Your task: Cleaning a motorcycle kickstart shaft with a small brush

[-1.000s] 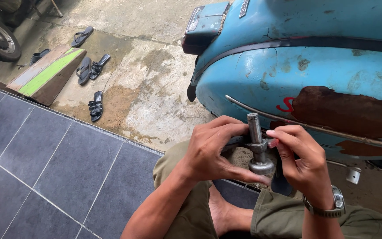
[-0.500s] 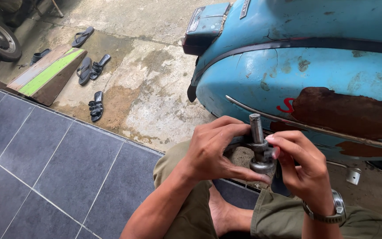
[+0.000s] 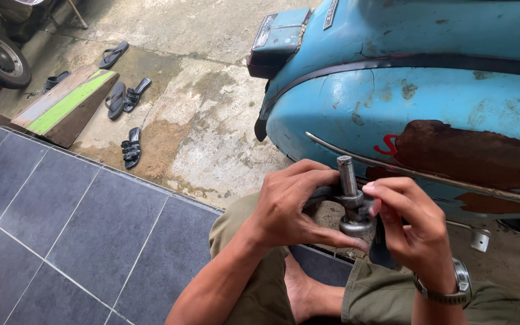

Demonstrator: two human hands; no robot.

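Fingers of the right hand (image 3: 413, 232) have slid down off the stub to pinch the collar of the grey steel shaft with round base (image 3: 351, 201). The left hand (image 3: 293, 204) stays clamped, apparently on its side arm, beside the rusty blue scooter panel (image 3: 392, 102).

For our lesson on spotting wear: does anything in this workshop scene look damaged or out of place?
Yes. The blue scooter panel has a large rust patch with the paint gone, beside the hands. On the concrete, the black sandals lie scattered, unpaired.
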